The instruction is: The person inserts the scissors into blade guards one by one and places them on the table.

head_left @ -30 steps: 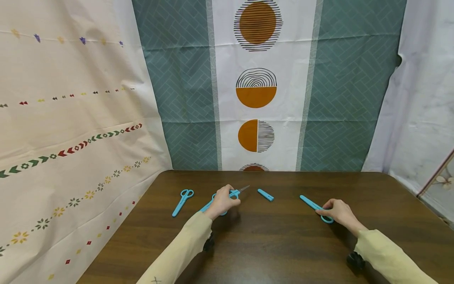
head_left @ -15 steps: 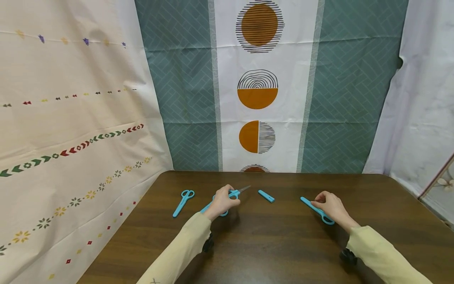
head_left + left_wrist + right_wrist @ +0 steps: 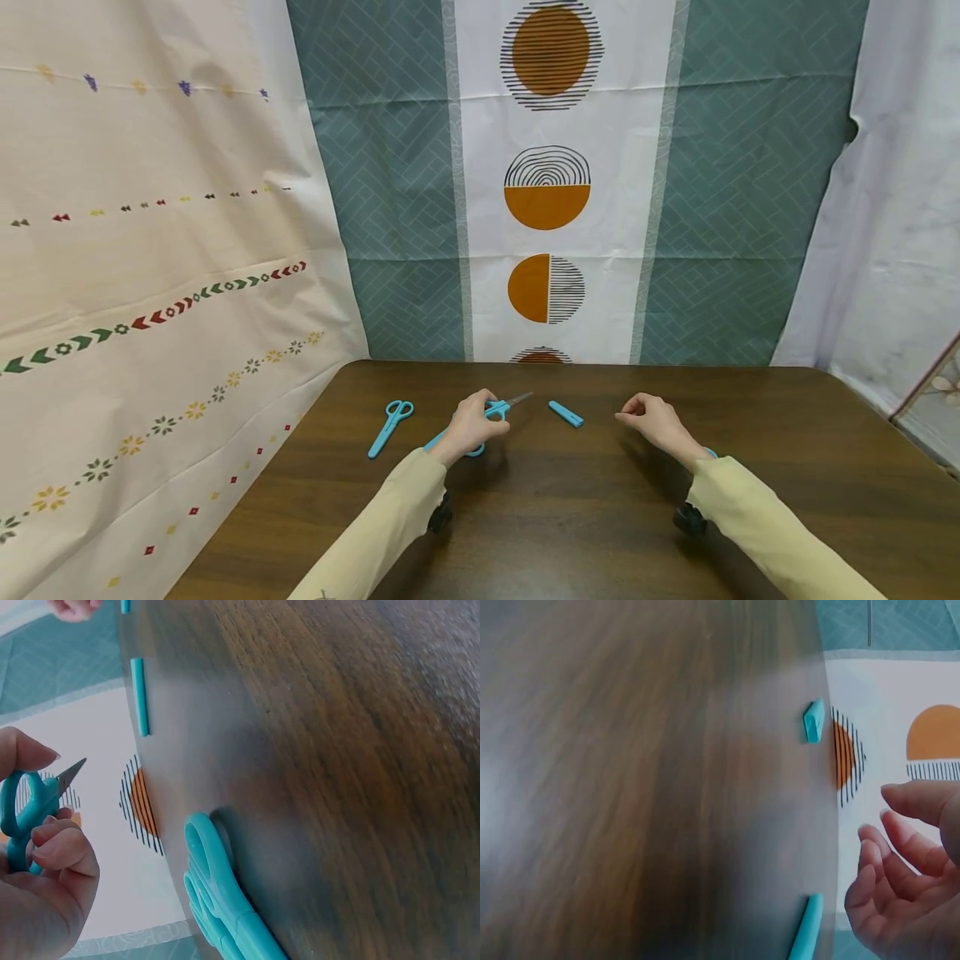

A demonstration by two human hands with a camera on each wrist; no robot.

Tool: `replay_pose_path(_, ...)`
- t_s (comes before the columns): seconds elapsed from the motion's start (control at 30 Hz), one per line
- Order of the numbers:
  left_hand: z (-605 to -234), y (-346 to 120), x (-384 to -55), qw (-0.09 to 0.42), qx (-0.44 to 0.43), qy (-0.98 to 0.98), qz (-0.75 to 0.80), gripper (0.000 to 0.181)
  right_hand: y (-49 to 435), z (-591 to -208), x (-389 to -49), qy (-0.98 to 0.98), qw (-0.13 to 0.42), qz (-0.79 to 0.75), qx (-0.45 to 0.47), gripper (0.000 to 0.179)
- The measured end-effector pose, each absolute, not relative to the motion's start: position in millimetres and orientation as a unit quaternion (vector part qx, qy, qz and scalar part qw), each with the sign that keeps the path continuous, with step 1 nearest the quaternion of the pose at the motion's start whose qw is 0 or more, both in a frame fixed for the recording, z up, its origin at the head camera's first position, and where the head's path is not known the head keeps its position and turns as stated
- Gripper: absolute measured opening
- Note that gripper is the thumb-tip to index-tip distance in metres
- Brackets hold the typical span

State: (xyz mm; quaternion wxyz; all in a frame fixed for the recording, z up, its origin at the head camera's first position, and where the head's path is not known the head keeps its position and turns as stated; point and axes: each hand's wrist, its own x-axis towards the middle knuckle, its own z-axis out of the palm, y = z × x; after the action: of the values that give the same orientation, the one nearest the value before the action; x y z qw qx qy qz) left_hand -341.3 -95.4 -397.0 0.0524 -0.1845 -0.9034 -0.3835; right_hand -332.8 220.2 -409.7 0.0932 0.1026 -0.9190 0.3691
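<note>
My left hand (image 3: 471, 427) grips small blue-handled scissors (image 3: 31, 814), their bare metal blade pointing right and away. In the left wrist view, thumb and fingers close round the handle loops. Below that hand a second pair of blue scissors (image 3: 217, 889) lies on the table in its cover, partly hidden in the head view. A loose blue blade cover (image 3: 566, 414) rests on the table between the hands. My right hand (image 3: 660, 427) hovers to the right of it, holding nothing, with thumb and fingertips apart in the right wrist view.
Another covered pair of blue scissors (image 3: 391, 428) lies on the left of the brown wooden table (image 3: 555, 517). At the right, covered scissors (image 3: 807, 928) lie mostly hidden behind my right hand in the head view. Patterned cloths hang behind the table and at its sides.
My right hand has let go of the covered scissors at the right and moved left, toward the loose blade cover. My left hand stays in place, holding its scissors.
</note>
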Motion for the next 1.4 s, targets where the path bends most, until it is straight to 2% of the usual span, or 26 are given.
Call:
replay_pose_path(0.27,-397.0,-95.1,-339.7,0.057,-0.187,-0.907,-0.373,0.027,197.2,-410.1,-345.6,-0.913,0.061,0.394,0.093,0.019)
replay_pose_path(0.7,-396.4,-98.3,-338.2,0.041,-0.203,-0.891,-0.403,0.029,164.1,-418.8,-373.0,-0.927,0.053,0.360,0.095,0.032)
replay_pose_path(0.9,-397.3,-98.0,-339.3,0.034,-0.200,-0.890,-0.408,0.030,152.2,-421.1,-378.6,-0.927,0.038,0.358,0.105,0.030)
replay_pose_path(1.4,-395.0,-92.9,-338.9,0.023,-0.209,-0.882,-0.423,0.029,148.7,-426.6,-382.0,-0.934,0.051,0.344,0.087,0.026)
